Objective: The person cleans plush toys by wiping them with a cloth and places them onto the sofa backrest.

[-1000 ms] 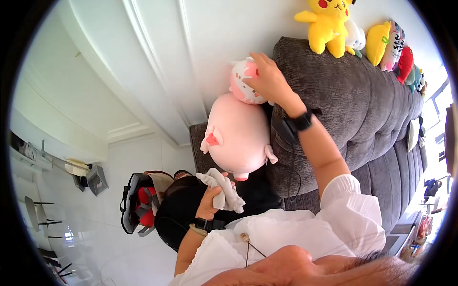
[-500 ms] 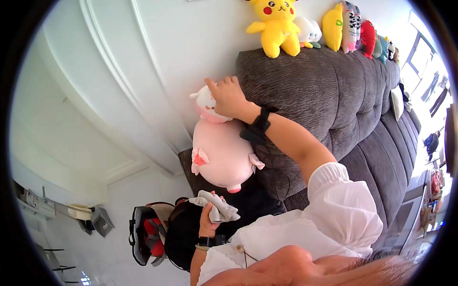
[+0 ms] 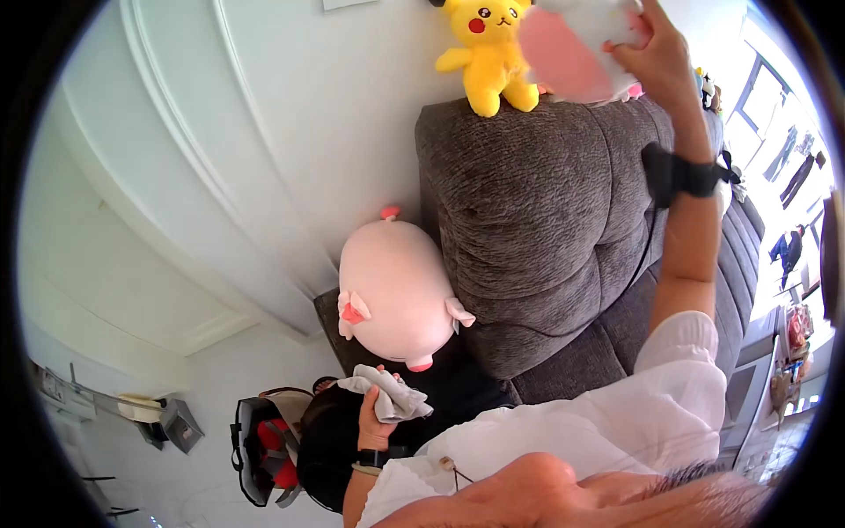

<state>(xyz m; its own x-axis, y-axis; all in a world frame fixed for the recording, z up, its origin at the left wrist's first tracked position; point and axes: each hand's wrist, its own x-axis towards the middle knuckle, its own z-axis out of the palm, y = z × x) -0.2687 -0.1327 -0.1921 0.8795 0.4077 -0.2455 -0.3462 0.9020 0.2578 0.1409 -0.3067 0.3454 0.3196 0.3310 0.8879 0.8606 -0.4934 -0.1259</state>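
Observation:
My right hand (image 3: 656,57) is raised at the top of the sofa back, its fingers closed on a small white and pink plush toy (image 3: 568,53). Motion blurs the toy, and it partly covers the row of toys behind it. Lower down, my left hand (image 3: 377,422) grips a crumpled light grey cloth (image 3: 400,399). Just above that hand, a large round pink pig plush (image 3: 396,282) rests at the end of the sofa, against the white wall. A yellow plush toy (image 3: 497,66) sits upright on the sofa back, left of the held toy.
The dark grey tufted sofa (image 3: 528,220) stretches away to the right. More small toys (image 3: 709,88) line its far top edge. A grey and red bag (image 3: 264,449) stands on the floor at lower left, and a grey box (image 3: 182,422) lies farther left.
My right hand has lifted the small plush off the pink pig and carried it up and right to the sofa top. My left hand still holds the cloth.

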